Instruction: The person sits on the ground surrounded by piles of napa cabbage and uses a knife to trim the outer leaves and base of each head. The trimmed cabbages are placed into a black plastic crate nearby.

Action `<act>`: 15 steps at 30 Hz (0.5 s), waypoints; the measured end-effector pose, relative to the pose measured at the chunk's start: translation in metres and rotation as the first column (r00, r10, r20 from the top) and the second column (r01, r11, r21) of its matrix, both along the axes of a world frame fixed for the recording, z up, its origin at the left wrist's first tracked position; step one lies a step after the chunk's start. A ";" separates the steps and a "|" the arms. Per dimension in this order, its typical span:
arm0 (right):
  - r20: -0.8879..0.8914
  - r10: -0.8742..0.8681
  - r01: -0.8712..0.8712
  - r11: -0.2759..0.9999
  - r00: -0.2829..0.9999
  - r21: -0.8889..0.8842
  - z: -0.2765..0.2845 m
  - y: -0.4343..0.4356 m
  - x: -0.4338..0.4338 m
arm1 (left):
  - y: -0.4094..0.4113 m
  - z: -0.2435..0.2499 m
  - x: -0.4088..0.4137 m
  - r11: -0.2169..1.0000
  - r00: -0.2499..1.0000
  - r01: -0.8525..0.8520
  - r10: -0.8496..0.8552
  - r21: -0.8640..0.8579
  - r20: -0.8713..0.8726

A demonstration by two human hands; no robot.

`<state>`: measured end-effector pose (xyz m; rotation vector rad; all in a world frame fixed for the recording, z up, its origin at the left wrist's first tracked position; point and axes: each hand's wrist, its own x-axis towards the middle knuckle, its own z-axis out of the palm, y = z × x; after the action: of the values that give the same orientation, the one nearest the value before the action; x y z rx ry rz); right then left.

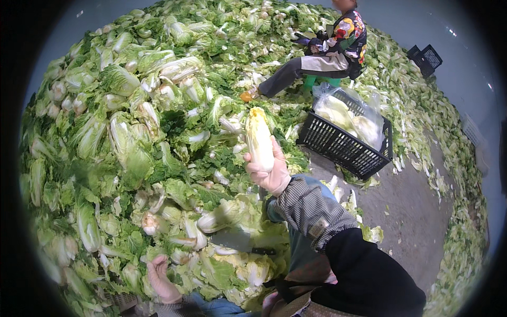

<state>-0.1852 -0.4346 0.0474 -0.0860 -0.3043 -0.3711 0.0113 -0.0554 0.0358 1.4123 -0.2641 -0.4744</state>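
Note:
My right hand point(270, 177), in a light glove, is shut on the lower part of a trimmed napa cabbage point(259, 138). The cabbage is held upright, pale white below and yellow at its leafy tip. Lower left, my left hand point(161, 279) hovers among the leaves with its fingers loosely curled and nothing in it. Between the two hands a cleaver point(231, 239) lies flat on loose leaves, its black handle point(263, 251) pointing right. An untrimmed cabbage point(222, 218) rests just above the blade.
A large heap of napa cabbages point(126, 134) covers the left and far side. On the right stands a black plastic crate point(340, 144) lined with a clear bag of trimmed cabbages point(336, 111). Beyond it a person point(348, 39) sits on a green stool point(321, 82). Cut leaves edge the grey floor point(404, 214).

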 end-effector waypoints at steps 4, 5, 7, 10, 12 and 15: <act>-0.053 -0.005 0.003 0.999 0.999 -0.033 0.006 0.003 0.002 | 0.004 0.003 0.000 1.000 0.999 -0.029 0.029 -0.009 0.012; -0.097 -0.057 0.055 0.998 0.994 -0.021 0.009 0.004 0.003 | 0.004 0.003 0.000 1.000 0.999 -0.031 0.031 0.003 0.008; -0.169 -0.165 0.169 0.985 0.972 0.015 0.012 0.007 0.004 | 0.006 0.004 0.000 0.999 0.999 -0.035 0.035 0.025 0.004; -0.086 -0.156 0.155 0.988 0.984 -0.014 0.016 0.010 0.005 | 0.008 0.005 -0.002 0.999 0.999 -0.048 0.048 0.018 -0.012; -0.094 -0.172 0.171 0.985 0.981 -0.011 0.017 0.011 0.006 | 0.010 0.005 -0.002 1.000 1.000 -0.023 0.023 0.007 0.007; -0.045 -0.121 0.122 0.992 0.992 0.013 0.018 0.011 0.006 | 0.012 0.003 -0.002 1.000 1.000 -0.030 0.029 0.011 0.007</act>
<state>-0.1791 -0.4235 0.0651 -0.0976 -0.2534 -0.4919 0.0096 -0.0435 0.0384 1.4269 -0.2464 -0.4473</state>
